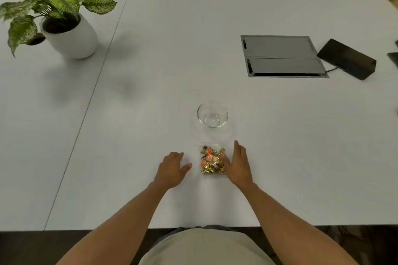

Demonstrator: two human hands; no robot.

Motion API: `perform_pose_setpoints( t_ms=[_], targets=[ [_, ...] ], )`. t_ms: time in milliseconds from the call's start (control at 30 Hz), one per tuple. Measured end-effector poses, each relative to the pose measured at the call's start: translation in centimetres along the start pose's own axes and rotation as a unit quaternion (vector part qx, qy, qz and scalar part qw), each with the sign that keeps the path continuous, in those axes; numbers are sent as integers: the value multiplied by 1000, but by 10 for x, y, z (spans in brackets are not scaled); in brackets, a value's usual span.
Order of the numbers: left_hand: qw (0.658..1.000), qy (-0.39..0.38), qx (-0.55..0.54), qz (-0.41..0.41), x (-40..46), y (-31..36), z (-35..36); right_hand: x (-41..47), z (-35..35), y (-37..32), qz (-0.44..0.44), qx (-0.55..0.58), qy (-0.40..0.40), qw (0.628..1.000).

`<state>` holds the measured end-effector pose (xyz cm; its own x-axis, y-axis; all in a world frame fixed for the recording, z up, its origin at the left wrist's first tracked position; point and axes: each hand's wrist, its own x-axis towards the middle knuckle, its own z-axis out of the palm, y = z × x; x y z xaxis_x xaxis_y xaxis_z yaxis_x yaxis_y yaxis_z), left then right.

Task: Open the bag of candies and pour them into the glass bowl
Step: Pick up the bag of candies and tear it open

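A clear plastic bag of candies [212, 160], gold and orange wrappers inside, lies flat on the white table near the front edge. An empty glass bowl [212, 114] stands just beyond it. My left hand [172, 168] rests palm down on the table a little to the left of the bag, fingers apart, not touching it. My right hand [238, 163] lies against the bag's right edge with the fingers stretched forward; the thumb side touches the bag, without a closed grip on it.
A potted plant in a white pot [71, 34] stands at the back left. A grey cable hatch [282, 56] is set into the table at the right, with a black box [346, 59] and its cable beside it. A table seam [90, 101] runs diagonally at left.
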<state>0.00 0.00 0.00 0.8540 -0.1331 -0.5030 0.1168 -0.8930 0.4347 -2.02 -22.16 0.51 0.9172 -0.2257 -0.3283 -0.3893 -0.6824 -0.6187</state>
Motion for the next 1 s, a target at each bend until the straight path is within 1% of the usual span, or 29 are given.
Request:
perform_pose_setpoints(
  t_ms=[67, 133, 267, 400, 500, 567, 633, 667, 700, 733, 800, 867, 933, 1000],
  targets=[
    [993, -59, -98, -12, -2, 10, 6, 0, 4, -4, 25, 5, -36, 999],
    [979, -86, -182, -25, -5, 23, 9, -2, 10, -5, 45, 7, -68, 997],
    [940, -115, -313, -67, -6, 39, 18, -3, 13, -9, 45, 60, -56, 996],
    [908, -109, -397, -76, -10, 43, 22, -9, 13, -10, 64, 119, -61, 989],
    [902, -104, -409, -90, -12, 44, 19, -12, 13, -7, 82, 176, -88, 977],
    [897, -105, -417, -104, -13, 41, 15, -13, 11, -7, 65, 212, -115, 968],
    [890, -96, -434, -100, -12, 34, 10, -15, 7, -9, 40, 222, -126, 966],
    [892, -90, -431, -97, -12, 31, 6, -16, 5, -10, 28, 226, -127, 966],
    [904, -78, -411, -91, -11, 28, 2, -16, 4, -10, 15, 233, -127, 964],
    [921, -55, -378, -76, -9, 25, -2, -17, 2, -11, 2, 235, -128, 964],
    [952, 15, -306, -18, -6, 23, -10, -19, -1, -13, -21, 230, -132, 964],
    [955, 64, -284, 50, -6, 25, -19, -19, -3, -14, -37, 220, -140, 965],
    [959, 57, -259, 103, -5, 28, -29, -19, -6, -16, -52, 222, -142, 963],
    [967, 27, -223, 117, -4, 32, -37, -19, -8, -17, -65, 231, -134, 962]
  ],
)
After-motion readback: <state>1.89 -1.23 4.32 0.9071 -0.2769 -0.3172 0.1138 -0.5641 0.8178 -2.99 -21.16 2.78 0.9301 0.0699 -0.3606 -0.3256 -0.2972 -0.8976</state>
